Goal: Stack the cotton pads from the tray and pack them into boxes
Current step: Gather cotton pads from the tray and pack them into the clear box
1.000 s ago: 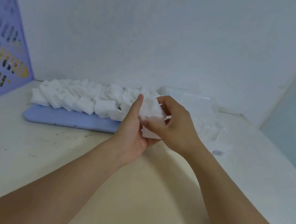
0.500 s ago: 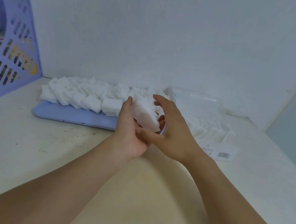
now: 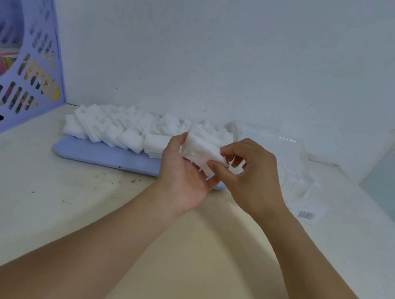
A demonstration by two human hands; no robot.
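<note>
Stacking step: left hand (image 3: 185, 173) cradles a stack of white square cotton pads (image 3: 202, 150), right hand (image 3: 251, 175) pinching its edge; squaring precedes boxing

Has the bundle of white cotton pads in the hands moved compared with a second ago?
Cannot tell. The bundle of white cotton pads sits above the flat lilac plastic tray's right end throughout; the camera itself shifted.

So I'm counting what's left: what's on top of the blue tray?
Loose white cotton pads heaped along the blue tray. Both hands, holding a stack, hide its right end.
</note>
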